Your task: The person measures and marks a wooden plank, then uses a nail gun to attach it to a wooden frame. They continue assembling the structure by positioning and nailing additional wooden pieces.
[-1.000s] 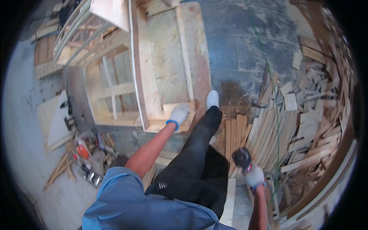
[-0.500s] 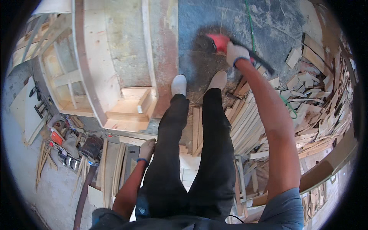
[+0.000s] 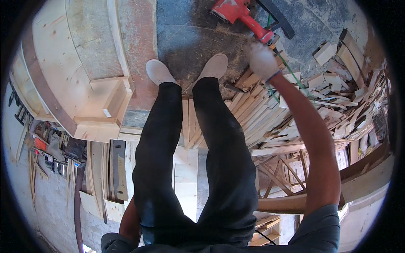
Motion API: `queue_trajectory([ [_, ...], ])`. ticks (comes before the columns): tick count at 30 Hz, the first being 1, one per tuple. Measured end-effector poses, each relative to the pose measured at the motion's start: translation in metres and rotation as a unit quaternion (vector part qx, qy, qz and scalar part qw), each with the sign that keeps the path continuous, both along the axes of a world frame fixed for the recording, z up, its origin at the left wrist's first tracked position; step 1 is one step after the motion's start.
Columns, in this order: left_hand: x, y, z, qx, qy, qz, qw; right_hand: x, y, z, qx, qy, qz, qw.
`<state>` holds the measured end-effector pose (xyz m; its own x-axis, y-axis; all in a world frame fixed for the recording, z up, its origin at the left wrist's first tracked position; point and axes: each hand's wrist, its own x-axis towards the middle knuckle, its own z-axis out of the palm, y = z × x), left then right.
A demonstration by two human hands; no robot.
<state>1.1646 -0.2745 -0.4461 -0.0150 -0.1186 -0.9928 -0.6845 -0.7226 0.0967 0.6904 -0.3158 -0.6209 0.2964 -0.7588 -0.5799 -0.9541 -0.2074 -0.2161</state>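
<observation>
R hand (image 3: pixel 262 60), gloved, sits at 1 o'clock w/ arm stretched out, right at the rear end of the red power tool (image 3: pixel 237 12) lying on the concrete floor (image 3: pixel 190 33) at 12; motion blur means can't tell if its grip is closed on the handle or only touching. L hand is hidden behind the legs at 7 o'clock, grip can't be told. Feet planted by the wooden frame (image 3: pixel 97 97) at 10, scrap wood pile (image 3: pixel 303 109) at 3, prob. for balance while reaching.
</observation>
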Motion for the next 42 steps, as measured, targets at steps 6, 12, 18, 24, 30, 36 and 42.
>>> queue_trajectory([
  [6,-0.121,-0.058,-0.098,-0.073,0.077,0.031,0.994,0.021,0.092,-0.042,0.31,0.091,-0.445,0.835],
  [12,-0.136,-0.071,-0.134,-0.104,0.082,0.013,0.991,0.061,0.089,-0.074,0.202,0.181,-0.657,0.704],
  [18,-0.026,-0.018,-0.074,-0.052,0.025,-0.044,0.997,0.036,0.098,-0.066,0.264,0.198,-0.598,0.73],
  [24,0.115,0.002,0.019,0.005,-0.117,-0.083,0.99,0.048,0.121,-0.069,0.166,0.13,-0.675,0.707],
  [30,0.159,0.024,0.044,0.025,-0.132,-0.098,0.986,0.061,0.11,-0.088,0.107,0.191,-0.67,0.709],
  [36,0.168,0.048,0.013,-0.015,-0.04,-0.125,0.991,0.053,0.107,-0.073,0.156,0.136,-0.625,0.753],
  [42,0.142,0.006,0.01,-0.09,-0.034,-0.035,0.995,0.08,0.185,-0.037,0.211,0.138,-0.599,0.76],
])
